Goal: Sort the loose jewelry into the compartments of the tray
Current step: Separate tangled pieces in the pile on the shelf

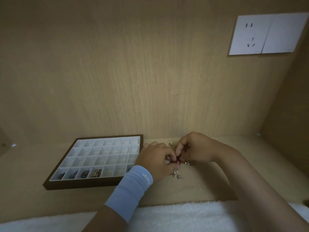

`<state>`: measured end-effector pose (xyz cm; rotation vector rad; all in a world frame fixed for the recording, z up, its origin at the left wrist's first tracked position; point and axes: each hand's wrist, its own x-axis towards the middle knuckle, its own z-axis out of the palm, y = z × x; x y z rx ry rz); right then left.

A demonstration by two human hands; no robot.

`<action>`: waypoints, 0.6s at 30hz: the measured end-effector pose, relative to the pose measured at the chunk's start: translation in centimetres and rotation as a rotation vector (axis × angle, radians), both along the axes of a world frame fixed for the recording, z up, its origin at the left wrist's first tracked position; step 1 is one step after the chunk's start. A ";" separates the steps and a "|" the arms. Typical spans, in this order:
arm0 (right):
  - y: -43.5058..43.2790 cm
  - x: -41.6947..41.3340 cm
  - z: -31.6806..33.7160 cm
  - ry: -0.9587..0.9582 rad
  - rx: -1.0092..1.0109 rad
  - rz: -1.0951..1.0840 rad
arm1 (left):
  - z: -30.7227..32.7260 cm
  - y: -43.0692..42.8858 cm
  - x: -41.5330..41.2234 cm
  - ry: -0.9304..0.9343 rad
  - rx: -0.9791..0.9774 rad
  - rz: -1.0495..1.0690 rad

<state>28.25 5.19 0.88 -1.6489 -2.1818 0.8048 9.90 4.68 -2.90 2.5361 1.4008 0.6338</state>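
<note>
A brown-framed tray (93, 184) with a white grid of compartments lies on the wooden shelf at the left. Several compartments in its nearest row hold dark and gold jewelry (96, 173). To the right of the tray, loose silver pieces (176, 175) are scattered on the shelf. My left hand (157, 162), with a light blue wristband, and my right hand (195, 148) meet over the pile. Both pinch a small dark red piece (177, 160) between their fingertips. Most of the pile is hidden under my hands.
A wooden back wall rises just behind the shelf, and a side wall closes the right. A white wall socket (267, 34) sits high on the right. A white fluffy cloth (167, 216) covers the near edge.
</note>
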 end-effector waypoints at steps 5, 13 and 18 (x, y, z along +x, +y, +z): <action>0.1 -0.6 -0.4 -0.035 -0.023 0.044 | 0.2 0.0 -0.6 -0.085 -0.090 0.025; -0.2 -1.4 -0.9 -0.008 -0.021 0.092 | 0.7 0.1 -1.9 -0.072 -0.135 0.091; -0.2 -1.9 -1.3 -0.048 -0.004 0.118 | 0.6 0.0 -2.3 -0.058 -0.137 0.069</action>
